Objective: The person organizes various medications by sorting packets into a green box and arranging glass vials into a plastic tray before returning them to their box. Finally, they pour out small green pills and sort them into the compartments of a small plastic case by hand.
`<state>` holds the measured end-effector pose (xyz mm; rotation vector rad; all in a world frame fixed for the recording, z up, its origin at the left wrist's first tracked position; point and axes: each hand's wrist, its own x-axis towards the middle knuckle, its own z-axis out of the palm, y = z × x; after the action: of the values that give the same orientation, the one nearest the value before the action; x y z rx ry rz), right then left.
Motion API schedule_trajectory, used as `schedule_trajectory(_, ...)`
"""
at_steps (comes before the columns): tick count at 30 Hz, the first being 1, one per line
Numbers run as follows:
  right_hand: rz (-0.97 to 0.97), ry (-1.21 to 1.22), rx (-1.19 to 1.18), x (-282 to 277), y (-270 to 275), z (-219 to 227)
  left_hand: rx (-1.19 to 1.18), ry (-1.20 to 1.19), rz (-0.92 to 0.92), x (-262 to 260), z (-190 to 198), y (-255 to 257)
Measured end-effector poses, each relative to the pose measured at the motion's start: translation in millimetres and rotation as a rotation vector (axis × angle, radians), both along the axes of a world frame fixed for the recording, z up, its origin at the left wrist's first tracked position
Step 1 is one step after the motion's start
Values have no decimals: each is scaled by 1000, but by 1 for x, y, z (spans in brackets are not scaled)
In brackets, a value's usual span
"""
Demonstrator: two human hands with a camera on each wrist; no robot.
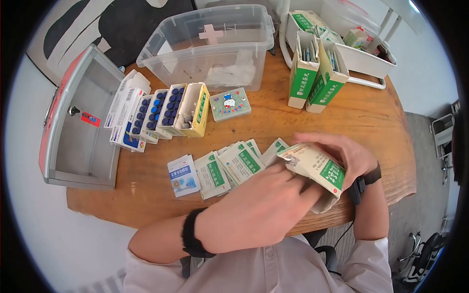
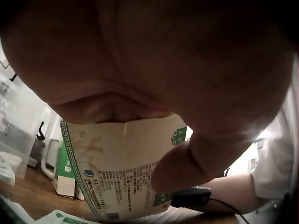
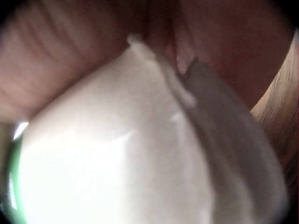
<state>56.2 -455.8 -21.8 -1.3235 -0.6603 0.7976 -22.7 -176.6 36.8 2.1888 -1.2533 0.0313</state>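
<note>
A cream-and-green medicine box [image 1: 312, 168] is tilted between both hands over the table's front edge. My right hand [image 1: 344, 151] grips it from the far right side. Reaching across from the left, my left hand [image 1: 259, 205] has its fingers at the box's lower open end, some of them hidden by the card. In the left wrist view the thumb [image 2: 180, 168] presses on the printed panel of the box. Torn pale flaps [image 3: 196, 116] fill the right wrist view. Beside the left hand lie several green-and-white sachets [image 1: 239, 163] and a blue-and-white sachet [image 1: 183, 176].
Two upright green boxes [image 1: 312, 73] stand at the back right, before a white bin [image 1: 361, 53]. A clear plastic tub [image 1: 210, 49] is at the back. Vial boxes [image 1: 163, 112], a cartoon tin [image 1: 230, 104] and an open grey-framed case [image 1: 83, 122] stand left.
</note>
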Motion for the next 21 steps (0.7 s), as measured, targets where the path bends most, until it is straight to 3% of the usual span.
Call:
schedule_trajectory(4,-57,-24,-8,4,-9,-4,-60,81,-27,4,6,33)
schedule_trajectory(6,-183,-53,22,4,-11,-4,-159,-173,73,7,4,60)
schedule_trajectory(7,-219,-81,54,6,-13,-5,-14,-135,138,6,7,58)
schedule_trajectory(12,-251,-95,101,7,-10,-7,226,-295,177,14,-34,11)
schedule_trajectory(15,-192,-49,102,6,-9,-5,241,-223,18,10,-53,2)
schedule_trajectory(19,-180,16,108,-1,-4,-1,329,-138,-195,-21,-45,13)
schedule_trajectory(21,-149,7,94,0,-5,1,10,-136,-175,-26,-30,26)
